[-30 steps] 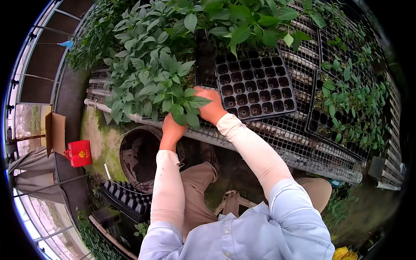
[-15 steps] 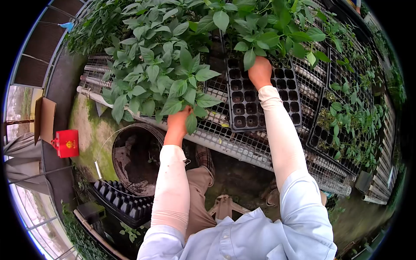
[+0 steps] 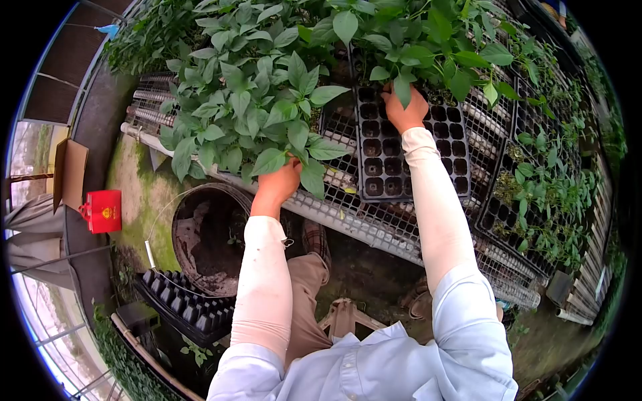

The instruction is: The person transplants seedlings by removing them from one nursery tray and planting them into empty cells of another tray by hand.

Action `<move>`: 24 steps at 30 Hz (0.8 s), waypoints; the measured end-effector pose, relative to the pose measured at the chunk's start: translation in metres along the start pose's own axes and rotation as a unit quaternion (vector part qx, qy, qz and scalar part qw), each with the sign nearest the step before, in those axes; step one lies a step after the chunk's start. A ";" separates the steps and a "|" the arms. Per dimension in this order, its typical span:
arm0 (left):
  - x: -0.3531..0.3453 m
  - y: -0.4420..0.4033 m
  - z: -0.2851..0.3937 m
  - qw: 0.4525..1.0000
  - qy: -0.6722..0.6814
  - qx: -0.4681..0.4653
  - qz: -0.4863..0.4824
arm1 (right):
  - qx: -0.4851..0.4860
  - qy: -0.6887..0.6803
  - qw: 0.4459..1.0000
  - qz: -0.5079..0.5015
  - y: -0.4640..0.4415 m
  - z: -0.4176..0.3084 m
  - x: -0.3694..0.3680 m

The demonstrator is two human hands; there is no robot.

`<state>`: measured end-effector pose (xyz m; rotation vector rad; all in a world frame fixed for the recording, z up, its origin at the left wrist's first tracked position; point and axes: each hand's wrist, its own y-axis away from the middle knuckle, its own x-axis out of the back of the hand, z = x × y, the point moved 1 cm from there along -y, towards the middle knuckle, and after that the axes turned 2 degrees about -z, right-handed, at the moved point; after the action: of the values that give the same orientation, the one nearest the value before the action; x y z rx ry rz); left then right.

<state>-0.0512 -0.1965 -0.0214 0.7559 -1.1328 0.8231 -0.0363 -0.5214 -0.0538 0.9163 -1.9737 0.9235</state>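
Note:
My left hand point(image 3: 277, 188) is closed around the lower stems of leafy green seedlings point(image 3: 284, 113), whose leaves hang over its fingers. My right hand point(image 3: 406, 109) is over a black cell tray point(image 3: 381, 198), its fingers closed at the base of more seedlings point(image 3: 421, 57) growing at the tray's far end. A leaf covers part of those fingertips, so what they pinch is hidden. The tray's near cells hold no plants, and some dark soil shows in them.
The tray rests on a mesh bench point(image 3: 374, 224) with a pale front pipe. A bucket point(image 3: 200, 284) and stacked black trays point(image 3: 180, 304) stand below left, near a red box point(image 3: 104, 212). Another seedling tray point(image 3: 498, 224) lies to the right.
The view has shifted slightly. My right hand has turned a little, showing its thumb side more, and stays at the tray. My left hand remains at the seedlings, slightly higher.

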 end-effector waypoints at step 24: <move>-0.019 -0.014 -0.031 0.979 0.201 -0.005 -0.022 | 0.081 -0.204 0.975 -0.039 0.093 -0.122 -0.033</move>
<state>-0.0289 -0.1798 -0.0489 0.5697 -0.7544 0.8850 -0.0581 -0.3665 -0.0537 1.3564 -2.2046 0.9139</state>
